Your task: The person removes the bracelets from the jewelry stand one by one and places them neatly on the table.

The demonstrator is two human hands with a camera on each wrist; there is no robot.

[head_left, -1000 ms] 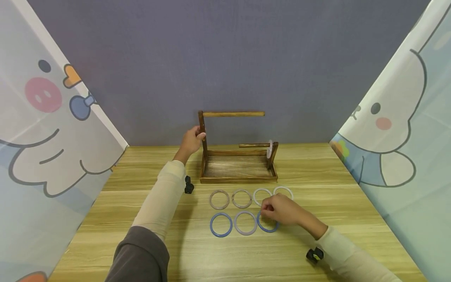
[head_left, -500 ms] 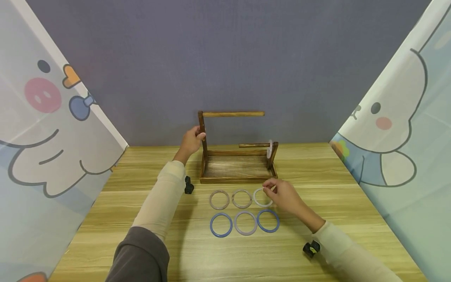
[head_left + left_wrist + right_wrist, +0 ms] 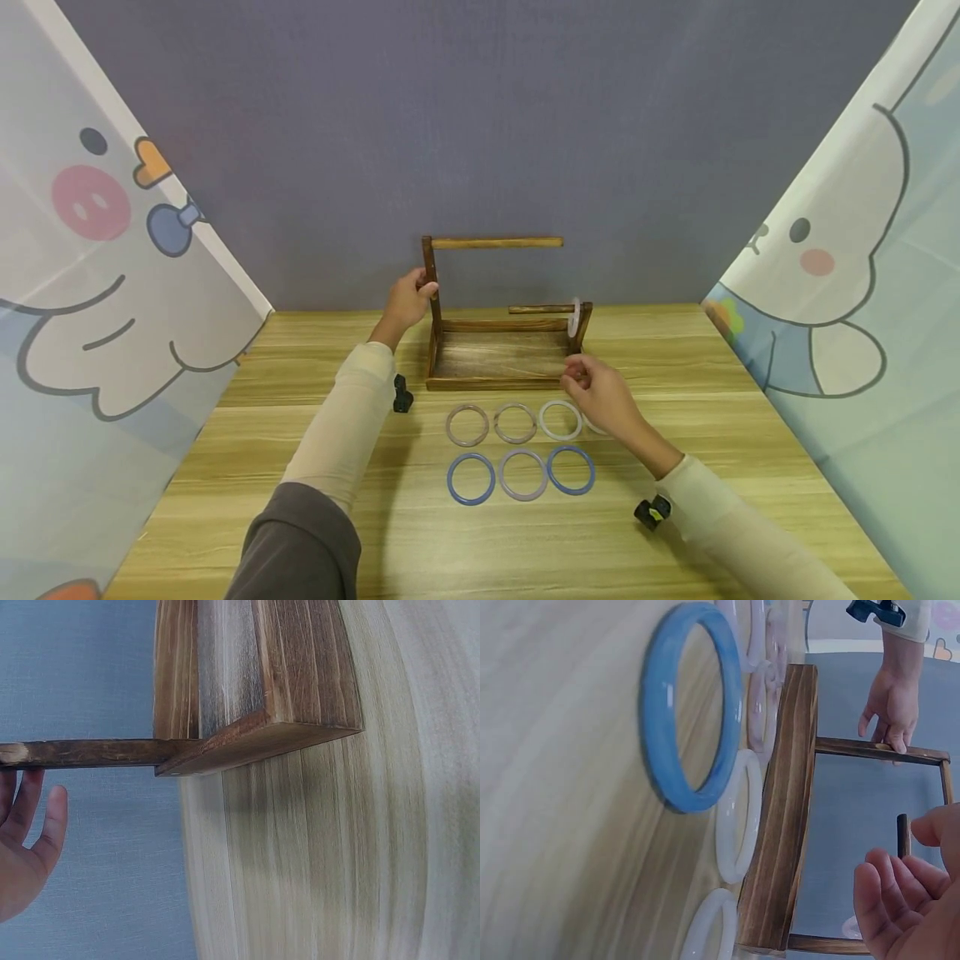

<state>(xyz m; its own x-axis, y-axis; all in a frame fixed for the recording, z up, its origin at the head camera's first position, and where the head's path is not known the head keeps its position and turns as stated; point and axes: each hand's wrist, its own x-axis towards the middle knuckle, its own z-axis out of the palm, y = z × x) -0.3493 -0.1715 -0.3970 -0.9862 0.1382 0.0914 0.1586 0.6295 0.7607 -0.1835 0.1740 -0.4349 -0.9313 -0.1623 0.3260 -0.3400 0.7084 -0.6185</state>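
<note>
A dark wooden bangle stand point(image 3: 510, 384) has a tall left post with a long bar and a short right post with a shorter bar. My left hand point(image 3: 408, 298) holds the tall post, its fingers partly hidden behind it. Over the stand's front right corner hovers my right hand point(image 3: 603, 396), fingers loosely bent, thumb apart, nothing held. A pale bangle point(image 3: 574, 318) hangs on the short bar. On the table in front lie two blue bangles point(image 3: 471, 479), a lilac bangle point(image 3: 522, 475), two pale brown bangles point(image 3: 467, 426) and two white bangles point(image 3: 560, 421), one partly behind my right wrist.
The wood-grain table point(image 3: 300, 450) backs onto a grey cloth wall point(image 3: 480, 142). Cartoon-printed panels point(image 3: 810, 333) flank both sides. Black wrist devices point(image 3: 652, 512) sit at both sleeves.
My right hand has moved from above the right blue bangle forward, past the white bangles, to the stand's front right corner. The left hand and the stand have stayed put.
</note>
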